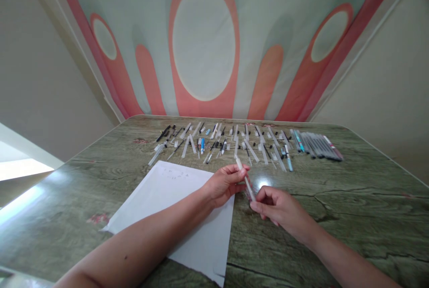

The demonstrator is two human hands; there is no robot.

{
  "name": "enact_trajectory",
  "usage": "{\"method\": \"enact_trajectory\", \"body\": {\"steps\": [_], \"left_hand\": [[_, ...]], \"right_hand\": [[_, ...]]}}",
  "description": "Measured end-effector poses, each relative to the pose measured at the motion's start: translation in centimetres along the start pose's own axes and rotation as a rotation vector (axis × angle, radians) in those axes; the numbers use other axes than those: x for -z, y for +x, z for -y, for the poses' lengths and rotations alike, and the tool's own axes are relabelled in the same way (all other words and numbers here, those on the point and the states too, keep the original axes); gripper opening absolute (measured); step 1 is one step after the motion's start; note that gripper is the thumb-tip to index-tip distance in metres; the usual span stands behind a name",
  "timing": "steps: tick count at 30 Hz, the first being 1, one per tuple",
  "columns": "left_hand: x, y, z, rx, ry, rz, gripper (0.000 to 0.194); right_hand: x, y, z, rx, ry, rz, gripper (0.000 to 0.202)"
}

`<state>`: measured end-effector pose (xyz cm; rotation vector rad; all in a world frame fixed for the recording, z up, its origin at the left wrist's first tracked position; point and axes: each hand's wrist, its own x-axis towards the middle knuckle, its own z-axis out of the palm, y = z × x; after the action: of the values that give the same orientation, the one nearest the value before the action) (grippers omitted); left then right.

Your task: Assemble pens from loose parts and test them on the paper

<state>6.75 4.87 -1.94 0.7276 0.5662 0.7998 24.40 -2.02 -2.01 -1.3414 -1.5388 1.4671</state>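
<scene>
Because my left forearm (157, 234) crosses over the sheet of paper (167, 185), a careless pull of that arm could drag the sheet along; its near right corner looks ragged and its left corner bent, so I'd expect creasing there first. Right of the paper, my right hand (279, 205) has thumb and fingertips closed on the lower end of a clear-barrelled pen (249, 184). Over the paper's far right corner, my left hand (228, 185) pinches the pen's whitish upper end. The pen slants just right of that corner; whether it meets the wood-patterned table (351, 216) I cannot tell. Such a narrow barrel could slip or twist if either pinch loosened, and a sudden tug might send a small part skittering.

Beyond the paper's far edge lie clear pen barrels (156, 154), thin refills (176, 149) and small caps (228, 146) in loose rows, with a stubby blue piece (202, 146) among them. Anything round there could roll if my knuckles brushed it, and close crowding makes similar parts easy to confuse. Beyond the paper and well to its right, a rank of greyish pens (321, 147) lies side by side; a bump at one end could disturb its neighbours.
</scene>
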Motion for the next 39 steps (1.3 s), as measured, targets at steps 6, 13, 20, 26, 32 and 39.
{"method": "enact_trajectory", "body": {"steps": [6, 13, 20, 26, 32, 39], "left_hand": [[-0.1, -0.1, 0.1, 0.000, 0.021, 0.048, 0.030], [-0.3, 0.1, 0.1, -0.033, 0.050, -0.187, 0.028], [0.5, 0.5, 0.0, -0.015, -0.118, -0.242, 0.011], [0.5, 0.5, 0.1, -0.028, -0.138, -0.261, 0.015], [0.2, 0.3, -0.2, -0.064, -0.096, -0.253, 0.012], [0.3, 0.3, -0.9, -0.081, -0.078, -0.181, 0.017]], "right_hand": [[-0.4, -0.2, -0.1, -0.012, -0.020, 0.050, 0.025], [-0.6, 0.0, -0.5, 0.213, -0.423, -0.326, 0.019], [0.3, -0.4, 0.0, 0.350, -0.579, -0.532, 0.015], [1.0, -0.5, 0.2, 0.379, -0.639, -0.550, 0.020], [1.0, -0.1, -0.2, 0.116, -0.280, -0.271, 0.030], [1.2, 0.1, -0.5, 0.063, -0.059, -0.151, 0.035]]}}
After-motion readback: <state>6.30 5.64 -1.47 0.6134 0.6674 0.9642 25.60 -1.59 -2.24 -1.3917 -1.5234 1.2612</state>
